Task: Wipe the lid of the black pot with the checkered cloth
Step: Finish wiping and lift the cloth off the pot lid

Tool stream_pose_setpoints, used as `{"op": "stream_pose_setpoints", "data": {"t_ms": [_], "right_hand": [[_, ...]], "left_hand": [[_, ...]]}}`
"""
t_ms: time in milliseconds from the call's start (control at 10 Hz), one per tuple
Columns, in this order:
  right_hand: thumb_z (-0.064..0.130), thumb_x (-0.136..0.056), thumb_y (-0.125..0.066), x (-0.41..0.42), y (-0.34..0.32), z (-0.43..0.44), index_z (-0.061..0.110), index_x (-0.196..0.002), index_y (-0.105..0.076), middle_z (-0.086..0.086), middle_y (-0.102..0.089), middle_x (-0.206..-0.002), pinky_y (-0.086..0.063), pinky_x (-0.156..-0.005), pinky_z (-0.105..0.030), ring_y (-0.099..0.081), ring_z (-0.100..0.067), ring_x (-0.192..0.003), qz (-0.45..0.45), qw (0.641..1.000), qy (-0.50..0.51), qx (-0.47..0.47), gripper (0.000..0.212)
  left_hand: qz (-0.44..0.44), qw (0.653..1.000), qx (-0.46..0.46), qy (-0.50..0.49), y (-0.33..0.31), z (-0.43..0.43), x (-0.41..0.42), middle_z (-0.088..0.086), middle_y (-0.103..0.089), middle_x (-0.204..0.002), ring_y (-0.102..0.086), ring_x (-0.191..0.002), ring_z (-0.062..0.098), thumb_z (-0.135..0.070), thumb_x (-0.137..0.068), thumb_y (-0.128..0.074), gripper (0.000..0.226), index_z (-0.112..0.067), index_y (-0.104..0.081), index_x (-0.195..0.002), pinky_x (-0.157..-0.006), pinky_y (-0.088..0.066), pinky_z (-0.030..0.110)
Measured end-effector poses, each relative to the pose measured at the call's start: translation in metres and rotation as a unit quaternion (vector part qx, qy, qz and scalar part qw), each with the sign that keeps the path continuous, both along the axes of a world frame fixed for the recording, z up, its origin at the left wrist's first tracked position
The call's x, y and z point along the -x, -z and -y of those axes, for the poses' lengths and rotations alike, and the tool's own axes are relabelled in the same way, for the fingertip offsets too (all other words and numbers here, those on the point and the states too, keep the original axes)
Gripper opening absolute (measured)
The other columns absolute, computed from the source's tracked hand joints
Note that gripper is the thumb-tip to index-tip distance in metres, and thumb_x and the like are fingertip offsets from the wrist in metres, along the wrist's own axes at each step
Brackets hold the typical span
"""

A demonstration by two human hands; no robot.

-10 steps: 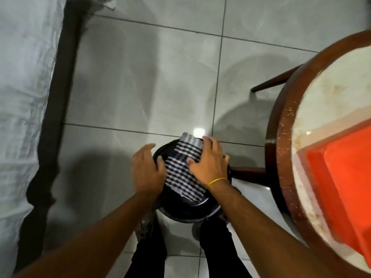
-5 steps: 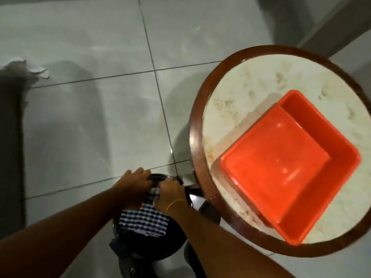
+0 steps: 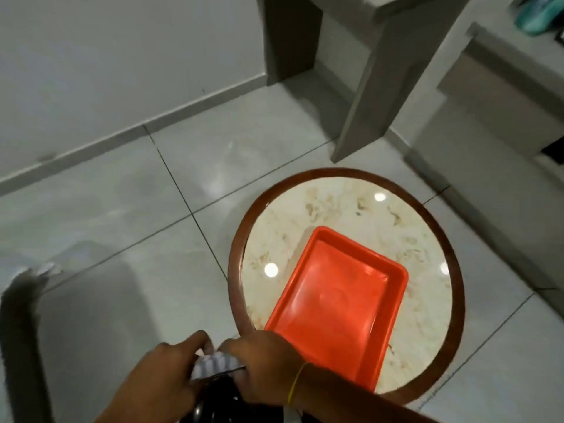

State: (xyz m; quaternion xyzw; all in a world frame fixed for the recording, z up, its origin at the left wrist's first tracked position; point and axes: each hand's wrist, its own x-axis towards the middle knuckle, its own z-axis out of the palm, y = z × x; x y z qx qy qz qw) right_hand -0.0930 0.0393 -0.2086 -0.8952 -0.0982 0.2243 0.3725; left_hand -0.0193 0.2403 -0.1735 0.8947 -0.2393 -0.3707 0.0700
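At the bottom of the head view, my left hand [image 3: 161,377] and my right hand [image 3: 262,367] are close together, both gripping the checkered cloth [image 3: 216,363]. Only a small bunched piece of the cloth shows between my fingers. Below the hands a dark, shiny part of the black pot [image 3: 218,401] is visible. Most of the pot and its lid is hidden by my hands and the frame's bottom edge. A yellow band circles my right wrist.
A round table [image 3: 351,203] with a brown rim and marble top stands right of my hands. An orange plastic tray [image 3: 338,303] lies on it. Grey tiled floor spreads to the left. A wall and grey cabinets stand at the back.
The view has swung up and to the right, so the pot has dropped to the bottom edge. The cloth, spread flat on the lid earlier, is now bunched between both hands.
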Motion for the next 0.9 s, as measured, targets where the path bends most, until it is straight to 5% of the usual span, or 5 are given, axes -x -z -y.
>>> {"op": "stream_pose_setpoints", "data": {"t_ms": [100, 400, 600, 700, 900], "right_hand": [[0.018, -0.095, -0.064, -0.021, -0.048, 0.051, 0.021, -0.111, -0.071, -0.01, -0.08, -0.11, -0.059, -0.087, -0.043, -0.075, -0.037, -0.104, 0.005, 0.999, 0.005, 0.032, 0.018], [0.032, -0.097, -0.061, 0.005, -0.009, 0.175, 0.033, -0.127, -0.07, 0.013, -0.07, -0.142, -0.03, -0.126, -0.051, -0.05, -0.018, -0.151, 0.062, 0.975, -0.079, 0.197, 0.032], [0.04, -0.106, -0.064, 0.068, 0.061, 0.2, 0.023, -0.157, -0.059, -0.007, -0.033, -0.181, 0.005, -0.135, -0.061, -0.016, -0.036, -0.172, -0.084, 0.943, -0.147, 0.287, 0.054], [0.046, -0.102, -0.065, 0.076, 0.056, 0.178, 0.026, -0.161, -0.053, -0.004, -0.035, -0.18, 0.001, -0.138, -0.062, -0.018, -0.034, -0.172, -0.08, 0.95, -0.099, 0.286, 0.064], [0.04, -0.095, -0.045, 0.046, -0.024, 0.151, 0.025, -0.177, -0.018, 0.0, -0.003, -0.188, 0.009, -0.136, -0.052, 0.0, -0.03, -0.175, -0.011, 0.962, 0.056, 0.268, 0.087]], "left_hand": [[0.068, 0.995, 0.061, -0.041, -0.043, 0.047, -0.003, -0.007, -0.073, -0.073, -0.072, -0.08, 0.023, -0.049, -0.08, -0.054, 0.024, -0.037, -0.058, -0.1, -0.065, -0.051, 0.03], [0.116, 0.975, 0.178, -0.058, -0.028, 0.188, 0.081, -0.007, -0.079, -0.091, -0.075, -0.074, 0.01, -0.026, -0.081, -0.077, 0.031, -0.029, -0.075, -0.112, -0.063, -0.059, 0.022], [0.002, 0.999, 0.036, 0.026, 0.019, 0.215, 0.126, -0.011, -0.067, -0.135, -0.065, -0.121, 0.016, -0.053, -0.076, -0.077, 0.065, -0.031, -0.063, -0.136, -0.092, -0.053, 0.06], [-0.006, 0.998, 0.026, 0.059, 0.016, 0.2, 0.117, -0.014, -0.075, -0.115, -0.072, -0.107, 0.013, -0.058, -0.061, -0.082, 0.059, -0.03, -0.074, -0.113, -0.076, -0.06, 0.055], [0.143, 0.987, 0.036, 0.062, -0.042, 0.166, 0.04, -0.003, 0.008, -0.175, 0.013, -0.16, 0.026, -0.06, -0.098, -0.031, 0.079, -0.029, -0.006, -0.165, -0.123, 0.0, 0.068]]}}
